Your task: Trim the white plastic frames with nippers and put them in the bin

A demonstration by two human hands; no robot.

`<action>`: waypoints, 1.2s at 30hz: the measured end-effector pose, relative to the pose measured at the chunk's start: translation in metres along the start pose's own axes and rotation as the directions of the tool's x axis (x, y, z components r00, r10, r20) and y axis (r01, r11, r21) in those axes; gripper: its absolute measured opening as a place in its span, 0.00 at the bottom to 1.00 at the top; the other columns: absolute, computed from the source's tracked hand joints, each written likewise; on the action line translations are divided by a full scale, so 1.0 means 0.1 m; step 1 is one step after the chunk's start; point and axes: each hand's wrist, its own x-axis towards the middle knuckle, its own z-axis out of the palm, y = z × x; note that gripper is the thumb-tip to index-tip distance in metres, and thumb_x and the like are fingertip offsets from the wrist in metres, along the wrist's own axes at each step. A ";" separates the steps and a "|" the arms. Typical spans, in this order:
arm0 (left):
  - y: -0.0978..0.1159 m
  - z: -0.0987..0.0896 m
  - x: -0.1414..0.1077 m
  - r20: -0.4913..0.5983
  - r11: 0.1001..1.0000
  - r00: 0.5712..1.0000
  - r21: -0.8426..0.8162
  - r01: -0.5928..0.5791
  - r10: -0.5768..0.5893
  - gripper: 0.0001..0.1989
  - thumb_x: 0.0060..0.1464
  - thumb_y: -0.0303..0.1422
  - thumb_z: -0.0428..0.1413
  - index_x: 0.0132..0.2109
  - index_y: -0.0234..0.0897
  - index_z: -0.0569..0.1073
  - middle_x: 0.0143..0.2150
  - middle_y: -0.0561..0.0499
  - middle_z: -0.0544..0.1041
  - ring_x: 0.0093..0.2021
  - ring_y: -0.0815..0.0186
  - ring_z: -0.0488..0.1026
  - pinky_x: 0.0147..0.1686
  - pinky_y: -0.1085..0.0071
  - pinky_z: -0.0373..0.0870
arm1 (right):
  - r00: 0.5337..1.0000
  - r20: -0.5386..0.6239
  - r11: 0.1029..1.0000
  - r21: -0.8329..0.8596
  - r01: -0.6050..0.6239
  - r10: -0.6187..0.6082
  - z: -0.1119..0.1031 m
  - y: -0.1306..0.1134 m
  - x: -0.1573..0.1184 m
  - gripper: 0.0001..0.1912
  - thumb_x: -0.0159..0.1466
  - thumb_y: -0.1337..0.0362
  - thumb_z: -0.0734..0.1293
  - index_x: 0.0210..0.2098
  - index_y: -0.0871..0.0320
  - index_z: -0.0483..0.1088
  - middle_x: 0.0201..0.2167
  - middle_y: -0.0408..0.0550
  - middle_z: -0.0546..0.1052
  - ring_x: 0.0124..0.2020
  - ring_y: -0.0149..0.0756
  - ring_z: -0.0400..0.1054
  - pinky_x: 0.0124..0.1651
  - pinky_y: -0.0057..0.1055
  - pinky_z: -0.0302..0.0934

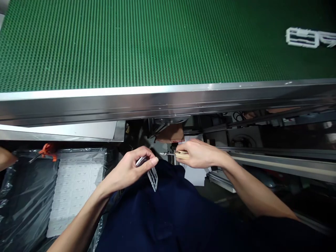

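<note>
My left hand (136, 164) is closed on a thin white plastic frame (153, 179), whose slotted end hangs below the fingers above my dark blue clothing. Part of the piece, greyish at its upper end, lies hidden in the grip. My right hand (198, 153) is wrapped round the cream handles of a small pair of nippers (181, 155). Their metal jaws point left towards my left hand, a short gap away from it and from the plastic frame.
A green ribbed conveyor belt (126, 45) with a metal edge (157, 101) spans the front. White plastic pieces (301, 37) lie on its right. At left, a plastic-lined bin holds a white sheet of parts (76, 185), near an orange-handled tool (47, 150). Another person's skin (6, 158) shows at the left edge.
</note>
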 end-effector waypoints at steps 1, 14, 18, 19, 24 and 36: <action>-0.03 0.01 0.00 0.027 0.999 1.000 -0.034 -0.007 0.008 0.11 0.54 0.40 0.53 0.38 0.38 0.71 0.40 0.51 0.70 0.40 0.64 0.67 0.40 0.71 0.62 | 1.000 -0.021 0.999 0.026 -0.020 0.020 0.05 0.02 -0.02 0.11 0.58 0.58 0.62 0.23 0.57 0.65 0.17 0.41 0.67 0.19 0.27 0.55 0.24 0.27 0.42; -0.33 0.18 0.10 0.121 0.618 0.978 -0.760 0.202 -0.171 0.19 0.55 0.36 0.52 0.52 0.36 0.67 0.41 0.46 0.74 0.36 0.61 0.73 0.34 0.69 0.69 | 0.951 -0.276 0.973 0.218 -0.080 0.140 0.35 0.00 -0.06 0.12 0.62 0.61 0.59 0.42 0.56 0.68 0.32 0.45 0.73 0.30 0.30 0.64 0.34 0.26 0.53; -0.34 0.17 0.07 0.082 0.595 0.973 -0.779 0.197 -0.216 0.19 0.56 0.39 0.51 0.51 0.34 0.69 0.37 0.45 0.75 0.29 0.66 0.70 0.25 0.74 0.67 | 0.925 -0.379 0.992 0.126 0.006 0.042 0.40 -0.05 -0.01 0.11 0.61 0.63 0.60 0.43 0.56 0.67 0.34 0.45 0.73 0.34 0.32 0.66 0.37 0.26 0.55; -0.34 0.17 0.06 0.065 0.605 0.970 -0.771 0.199 -0.236 0.19 0.56 0.40 0.50 0.50 0.34 0.70 0.37 0.45 0.76 0.28 0.67 0.70 0.25 0.74 0.67 | 0.916 -0.400 0.995 0.102 0.020 0.023 0.41 -0.06 0.00 0.11 0.60 0.63 0.60 0.43 0.56 0.66 0.35 0.44 0.73 0.35 0.32 0.66 0.37 0.26 0.55; -0.33 0.19 0.01 0.066 0.606 0.959 -0.763 0.227 -0.276 0.24 0.57 0.48 0.46 0.47 0.32 0.73 0.35 0.44 0.76 0.26 0.68 0.68 0.24 0.75 0.67 | 0.906 -0.421 0.999 -0.004 0.034 -0.033 0.44 -0.07 0.03 0.12 0.60 0.62 0.60 0.43 0.55 0.65 0.33 0.43 0.72 0.34 0.32 0.65 0.36 0.26 0.54; -0.19 0.18 0.01 0.062 0.715 0.966 -0.661 0.229 -0.251 0.25 0.55 0.48 0.50 0.47 0.32 0.73 0.32 0.47 0.77 0.23 0.71 0.66 0.21 0.78 0.64 | 0.939 -0.317 0.969 -0.241 0.057 -0.134 0.30 -0.06 0.01 0.05 0.59 0.62 0.60 0.32 0.57 0.64 0.25 0.42 0.67 0.26 0.30 0.59 0.29 0.27 0.45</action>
